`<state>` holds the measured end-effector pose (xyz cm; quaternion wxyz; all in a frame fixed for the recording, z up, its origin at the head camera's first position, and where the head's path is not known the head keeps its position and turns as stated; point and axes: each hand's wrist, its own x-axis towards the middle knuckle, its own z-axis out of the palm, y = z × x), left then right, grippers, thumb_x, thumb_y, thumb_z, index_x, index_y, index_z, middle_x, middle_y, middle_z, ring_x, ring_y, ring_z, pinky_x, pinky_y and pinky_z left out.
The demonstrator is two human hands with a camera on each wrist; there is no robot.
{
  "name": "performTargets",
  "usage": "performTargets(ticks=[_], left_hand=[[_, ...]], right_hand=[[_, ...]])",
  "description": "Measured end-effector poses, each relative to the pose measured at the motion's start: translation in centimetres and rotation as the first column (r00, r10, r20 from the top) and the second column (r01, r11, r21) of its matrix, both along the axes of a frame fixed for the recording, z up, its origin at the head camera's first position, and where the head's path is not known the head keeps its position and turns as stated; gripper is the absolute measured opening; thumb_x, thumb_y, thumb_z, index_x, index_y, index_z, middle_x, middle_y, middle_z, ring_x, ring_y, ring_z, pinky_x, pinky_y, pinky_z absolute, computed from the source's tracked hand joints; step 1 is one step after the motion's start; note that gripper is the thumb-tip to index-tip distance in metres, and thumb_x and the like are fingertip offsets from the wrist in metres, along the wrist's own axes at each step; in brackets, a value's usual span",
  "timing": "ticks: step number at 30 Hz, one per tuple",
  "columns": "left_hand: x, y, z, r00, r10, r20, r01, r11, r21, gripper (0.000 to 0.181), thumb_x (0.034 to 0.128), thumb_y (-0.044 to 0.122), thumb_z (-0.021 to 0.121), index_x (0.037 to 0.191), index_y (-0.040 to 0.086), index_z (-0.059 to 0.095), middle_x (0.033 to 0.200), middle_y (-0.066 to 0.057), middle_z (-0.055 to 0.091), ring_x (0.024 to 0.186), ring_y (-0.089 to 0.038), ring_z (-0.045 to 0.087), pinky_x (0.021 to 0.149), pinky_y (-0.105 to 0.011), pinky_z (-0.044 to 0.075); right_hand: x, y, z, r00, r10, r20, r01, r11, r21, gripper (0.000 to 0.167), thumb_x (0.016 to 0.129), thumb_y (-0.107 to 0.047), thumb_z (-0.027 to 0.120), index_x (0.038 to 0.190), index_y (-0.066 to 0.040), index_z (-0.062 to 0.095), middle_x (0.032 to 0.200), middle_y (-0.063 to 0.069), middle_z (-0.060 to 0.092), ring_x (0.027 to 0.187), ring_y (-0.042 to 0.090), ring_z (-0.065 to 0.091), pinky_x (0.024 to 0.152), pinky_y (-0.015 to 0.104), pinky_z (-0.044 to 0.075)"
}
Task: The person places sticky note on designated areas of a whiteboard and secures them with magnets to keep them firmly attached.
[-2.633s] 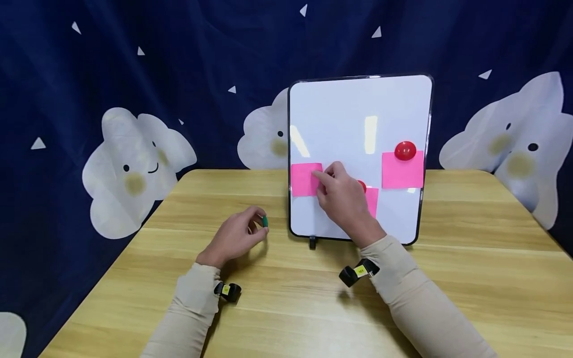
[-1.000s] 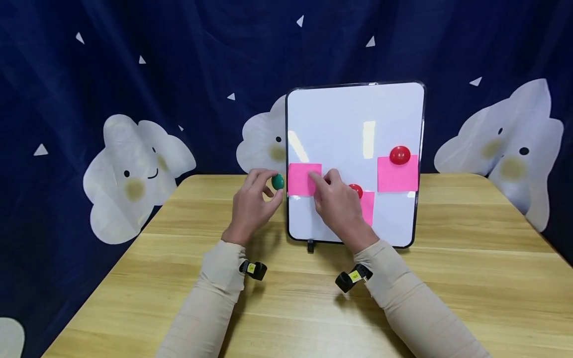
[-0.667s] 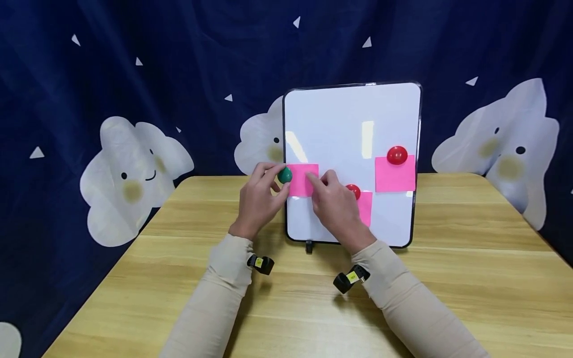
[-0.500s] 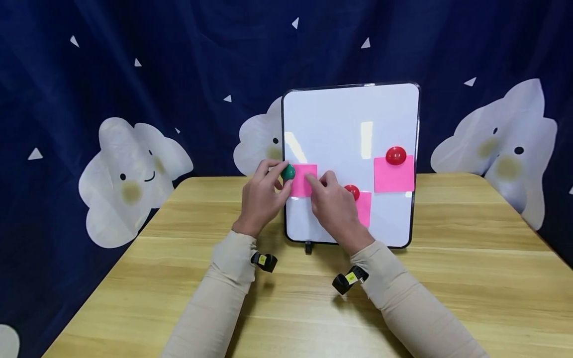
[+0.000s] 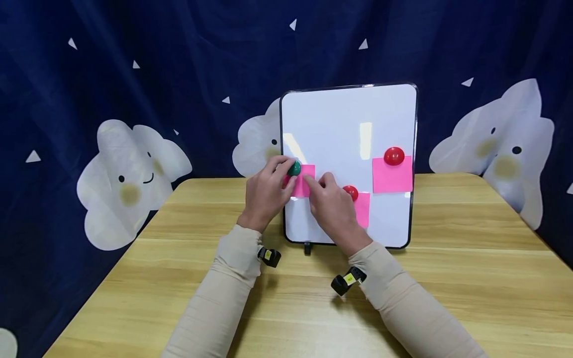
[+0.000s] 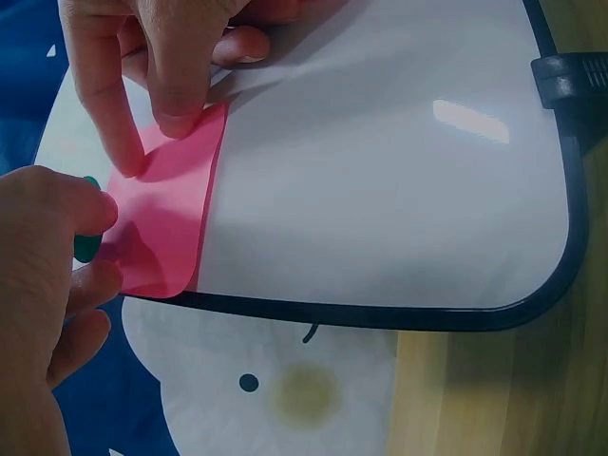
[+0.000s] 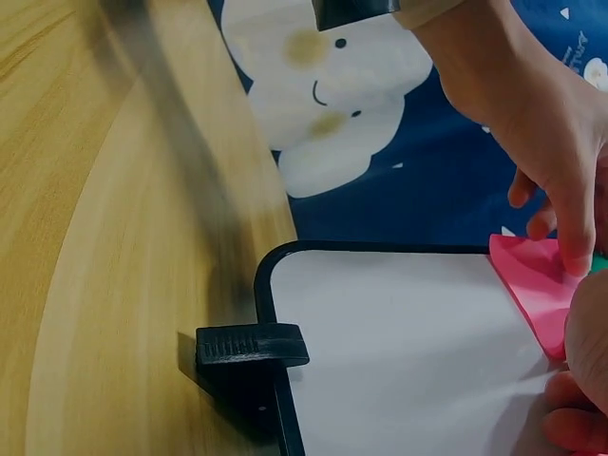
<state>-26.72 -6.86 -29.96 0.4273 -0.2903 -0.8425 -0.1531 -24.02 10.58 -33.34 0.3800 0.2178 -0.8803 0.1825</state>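
Note:
My left hand [image 5: 267, 191] pinches a round green magnet [image 5: 295, 168] between fingers and thumb, at the upper part of a pink sticky note [image 5: 304, 188]. That note lies on the left side of a small whiteboard [image 5: 331, 124]. With separate fingertips, my right hand [image 5: 332, 204] presses the same note, its other fingers bent. In the left wrist view the note [image 6: 166, 228] bows slightly off the board, and the green magnet [image 6: 87, 245] is mostly hidden behind fingers. Whether the magnet touches the note cannot be told.
A second pink note [image 5: 392, 179] sits at the board's right under a red magnet [image 5: 394, 156]. A third pink note [image 5: 362, 211], partly behind my right hand, has another red magnet [image 5: 351, 193]. The board's black foot [image 5: 307, 248] stands on the wooden table [image 5: 179, 278].
My left hand has risen from above the table and moved right, carrying the green magnet onto the left note's area. My right hand has stayed at that note.

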Motion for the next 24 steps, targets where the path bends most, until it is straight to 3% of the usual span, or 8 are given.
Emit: performTargets(ticks=[24], left_hand=[[-0.5,0.45,0.44,0.999,0.034,-0.023,-0.033,0.999,0.007,0.034,0.0908,0.02,0.075,0.122,0.008,0.071,0.121,-0.005,0.066,0.09,-0.02,0.072,0.069,-0.032,0.058]], right_hand=[[0.05,-0.22,0.09,1.0,0.003,0.004,-0.003,0.999,-0.039,0.041,0.087,-0.009,0.076,0.127,-0.012,0.066,0.087,0.015,0.054,0.054,0.02,0.053,0.052,0.029,0.05]])
